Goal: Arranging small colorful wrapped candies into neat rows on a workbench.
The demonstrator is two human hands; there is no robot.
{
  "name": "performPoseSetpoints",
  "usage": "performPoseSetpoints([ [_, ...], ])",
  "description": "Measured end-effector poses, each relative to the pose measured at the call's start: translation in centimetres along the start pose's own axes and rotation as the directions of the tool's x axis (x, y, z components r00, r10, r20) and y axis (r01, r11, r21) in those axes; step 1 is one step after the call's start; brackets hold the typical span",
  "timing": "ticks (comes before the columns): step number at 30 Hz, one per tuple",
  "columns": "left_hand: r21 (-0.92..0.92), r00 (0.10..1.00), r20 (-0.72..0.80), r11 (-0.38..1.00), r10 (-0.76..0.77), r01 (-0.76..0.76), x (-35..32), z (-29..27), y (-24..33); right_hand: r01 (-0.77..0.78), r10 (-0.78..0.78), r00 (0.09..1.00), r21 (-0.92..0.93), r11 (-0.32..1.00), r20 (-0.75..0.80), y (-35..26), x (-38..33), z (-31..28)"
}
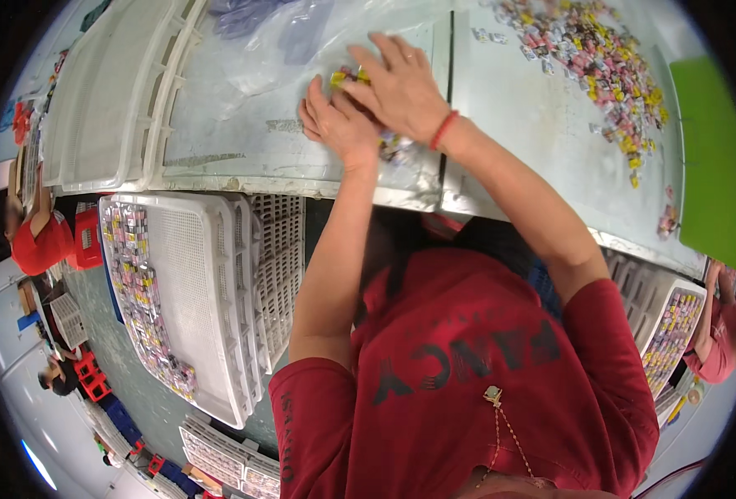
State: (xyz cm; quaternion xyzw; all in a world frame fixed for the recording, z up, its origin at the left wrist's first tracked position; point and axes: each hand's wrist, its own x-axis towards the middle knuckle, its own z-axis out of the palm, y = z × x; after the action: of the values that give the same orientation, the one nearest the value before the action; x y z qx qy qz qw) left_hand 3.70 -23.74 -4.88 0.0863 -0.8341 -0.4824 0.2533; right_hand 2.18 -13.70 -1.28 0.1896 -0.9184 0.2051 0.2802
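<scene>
**Small wrapped pieces (338, 79) at the left hand (339, 126) and right hand (403, 90)**

Yellow and dark pieces are seen between the fingers of both hands, on the pale table (218, 133); silvery ones lie between the wrists. The left fingers are bent; the right hand is held palm down, its wrist ringed by a red bracelet (444, 130). Palms hidden: whether any piece is grasped by either hand cannot be told. A larger heap (609, 79) is scattered at right. Plastic sheeting (289, 41) is spread beyond the hands. A white tray (187, 283) is stacked at lower left.
</scene>
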Motion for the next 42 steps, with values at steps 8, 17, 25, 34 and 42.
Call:
performPoseSetpoints([
  [8, 0.054, 0.999, 0.022, 0.998, -0.025, 0.024, 0.2, -0.1, -0.3, -0.698, 0.51, 0.712, 0.405, 0.591, 0.482, -0.9, -7.2, -8.3],
  [17, -0.121, 0.988, 0.045, 0.981, -0.15, 0.154, 0.6, -0.9, -0.4, -0.872, 0.496, 0.472, 0.468, 0.143, 0.729, -2.0, -7.8, -5.7],
  [25, -0.478, 0.922, 0.219, 0.788, -0.32, 0.387, -0.5, -5.3, 1.2, -0.842, 0.41, 0.472, 0.536, -0.05, 0.78, -1.0, -8.1, -5.6],
  [34, -0.472, 0.877, 0.302, 0.74, -0.374, 0.478, -1.5, -7.7, 0.7, -0.758, 0.556, 0.551, 0.652, 0.023, 0.622, -1.6, -8.7, -6.7],
  [42, -0.541, 0.863, 0.341, 0.674, -0.372, 0.504, -2.7, -9.5, 2.0, -0.701, 0.487, 0.588, 0.707, -0.092, 0.646, -0.8, -10.6, -6.9],
])
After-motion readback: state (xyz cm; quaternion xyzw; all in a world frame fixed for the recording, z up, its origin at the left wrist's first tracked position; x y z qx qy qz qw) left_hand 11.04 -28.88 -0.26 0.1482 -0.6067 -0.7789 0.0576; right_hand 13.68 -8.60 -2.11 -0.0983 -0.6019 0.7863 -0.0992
